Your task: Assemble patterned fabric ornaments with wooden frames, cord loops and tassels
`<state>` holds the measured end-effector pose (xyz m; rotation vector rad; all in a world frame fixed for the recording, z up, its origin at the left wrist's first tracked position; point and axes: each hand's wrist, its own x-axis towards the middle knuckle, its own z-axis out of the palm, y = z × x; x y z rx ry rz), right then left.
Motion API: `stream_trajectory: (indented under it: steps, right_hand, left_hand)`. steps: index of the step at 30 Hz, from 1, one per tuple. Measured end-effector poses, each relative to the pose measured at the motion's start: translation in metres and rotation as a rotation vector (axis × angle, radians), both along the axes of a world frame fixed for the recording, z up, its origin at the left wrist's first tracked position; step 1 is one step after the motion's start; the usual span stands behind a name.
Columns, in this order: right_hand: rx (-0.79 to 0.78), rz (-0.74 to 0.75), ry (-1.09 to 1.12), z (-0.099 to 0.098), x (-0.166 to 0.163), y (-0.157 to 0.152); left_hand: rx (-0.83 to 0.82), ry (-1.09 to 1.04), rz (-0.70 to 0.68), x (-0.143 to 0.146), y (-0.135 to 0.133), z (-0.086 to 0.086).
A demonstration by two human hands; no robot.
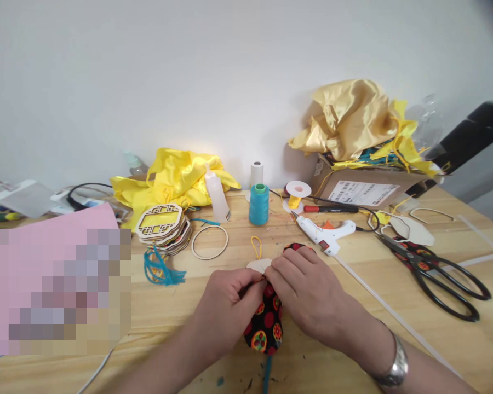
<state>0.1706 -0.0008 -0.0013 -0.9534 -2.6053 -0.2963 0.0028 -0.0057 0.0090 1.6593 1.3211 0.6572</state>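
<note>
My left hand (225,312) and my right hand (308,293) are both closed on a small stuffed pouch of black cloth with red and yellow flowers (266,327), low in the middle of the wooden table (353,284). The fingers pinch its upper end against a pale flat wooden piece (258,265) with a yellow cord loop (256,246). A teal string (267,375) hangs from the pouch's lower end. My right wrist wears a metal watch (394,366).
A white glue gun (324,232) and black scissors (439,273) lie to the right. Teal thread spool (258,203), white bottle (217,197), wooden ring (209,242), stacked wooden cut-outs (161,224), teal tassel (160,268), yellow satin (172,178), pink sheet (45,262), cardboard box (365,189).
</note>
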Motion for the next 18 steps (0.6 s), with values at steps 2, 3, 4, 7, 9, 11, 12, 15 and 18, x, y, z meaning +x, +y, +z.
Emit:
stream_trajectory:
  steps: [2, 3, 4, 7, 9, 11, 12, 15, 18]
  right_hand:
    - [0.024, -0.022, -0.030, -0.001, -0.002, -0.002]
    - [0.031, -0.039, -0.023, -0.002, -0.003, -0.002]
    - [0.029, -0.061, -0.006, -0.003, -0.004, -0.003]
    - [-0.035, -0.136, 0.083, -0.005, -0.008, -0.004]
    - [-0.111, -0.165, 0.155, -0.005, -0.011, -0.006]
    - [-0.178, -0.179, 0.223, -0.005, -0.012, -0.007]
    - [-0.210, -0.180, 0.252, -0.005, -0.012, -0.005]
    - [-0.257, -0.280, 0.362, -0.002, -0.001, 0.006]
    - [-0.324, -0.482, 0.627, 0.005, 0.019, 0.020]
  left_hand:
    - [0.041, 0.040, -0.048, -0.001, 0.000, -0.001]
    - [0.063, 0.051, -0.068, -0.001, 0.000, -0.002]
    - [0.085, 0.059, -0.082, -0.002, 0.000, -0.002]
    - [0.138, 0.081, -0.100, -0.003, 0.001, -0.004]
    - [0.155, 0.091, -0.109, -0.004, 0.002, -0.004]
    - [0.174, 0.098, -0.108, -0.004, 0.002, -0.004]
    - [0.182, 0.096, -0.103, -0.005, 0.001, -0.003]
    - [0.151, 0.057, -0.108, -0.004, -0.002, 0.001]
    - [0.051, -0.031, -0.089, -0.005, -0.002, 0.006]
